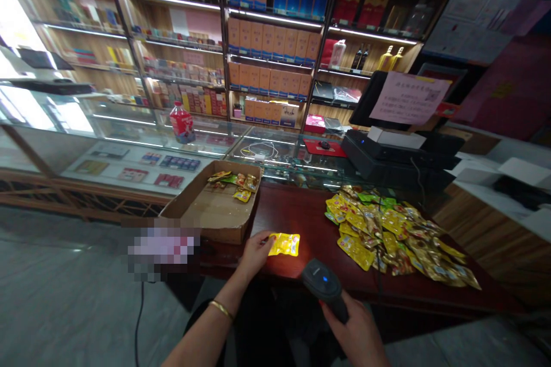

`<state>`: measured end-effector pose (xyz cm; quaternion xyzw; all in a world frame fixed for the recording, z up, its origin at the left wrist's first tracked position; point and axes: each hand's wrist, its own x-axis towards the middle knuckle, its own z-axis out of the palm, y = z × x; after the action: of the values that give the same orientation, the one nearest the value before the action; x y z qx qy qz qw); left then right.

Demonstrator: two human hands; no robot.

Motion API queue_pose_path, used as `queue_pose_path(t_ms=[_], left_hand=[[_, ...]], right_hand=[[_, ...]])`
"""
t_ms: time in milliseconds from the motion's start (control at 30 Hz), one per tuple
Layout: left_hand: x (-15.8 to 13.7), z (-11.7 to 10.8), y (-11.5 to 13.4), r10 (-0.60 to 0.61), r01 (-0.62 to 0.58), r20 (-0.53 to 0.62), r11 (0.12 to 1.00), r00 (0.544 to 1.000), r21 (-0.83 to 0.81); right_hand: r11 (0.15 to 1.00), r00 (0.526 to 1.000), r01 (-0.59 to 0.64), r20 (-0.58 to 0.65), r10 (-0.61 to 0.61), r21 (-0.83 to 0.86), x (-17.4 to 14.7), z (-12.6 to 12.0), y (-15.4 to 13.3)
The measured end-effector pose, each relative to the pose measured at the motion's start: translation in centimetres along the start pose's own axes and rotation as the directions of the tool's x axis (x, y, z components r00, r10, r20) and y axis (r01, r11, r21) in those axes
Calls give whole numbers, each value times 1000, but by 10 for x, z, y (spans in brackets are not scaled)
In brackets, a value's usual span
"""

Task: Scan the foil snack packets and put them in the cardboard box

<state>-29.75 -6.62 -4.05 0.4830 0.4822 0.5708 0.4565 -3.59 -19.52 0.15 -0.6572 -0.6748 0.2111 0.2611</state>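
Observation:
Between its thumb and fingers my left hand (256, 252) grips a yellow snack packet (284, 245) by its left end, low over the dark red table (275, 212). My right hand (355, 321) is wrapped round the handle of a black barcode scanner (322, 282), whose blue light is on. The scanner's head points toward the packet, and a reddish glow falls on the table there. To the right lies a heap of yellow, gold and green packets (387, 229). On the left, a shallow cardboard box (224, 209) holds several similar packets (241, 182) at its far end.
Behind the table runs a glass display counter (206, 149) bearing a red bottle (181, 122) and a white cable (260, 152). A black register with a monitor (365, 109) stands at the back right. Boxed goods fill the wall shelves (275, 57). A dark cable (379, 241) crosses the heap.

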Motion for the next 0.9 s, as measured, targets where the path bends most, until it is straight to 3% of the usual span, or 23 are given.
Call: queue_pose_path(t_ms=[133,267,433,767,900], left_hand=[[2,-7,4,19,-19,11,999,1000,-45],[3,-7,6,-11,1,-67,989,998,-146],[4,-5,4,-31,5,-125,979,992,-203],[-1,-5,11,-26,-4,-116,968,993,-252],[-3,-6,16,-28,-4,-113,963,993,-270]], right_hand=[[997,1000,-25,8,26,-76,-3,2,0],[993,1000,-13,-7,12,-113,-7,4,0],[996,999,31,31,-28,-85,-11,1,-6],[999,990,-48,130,51,-26,-20,9,-23],[995,995,-77,73,72,57,-22,11,-26]])
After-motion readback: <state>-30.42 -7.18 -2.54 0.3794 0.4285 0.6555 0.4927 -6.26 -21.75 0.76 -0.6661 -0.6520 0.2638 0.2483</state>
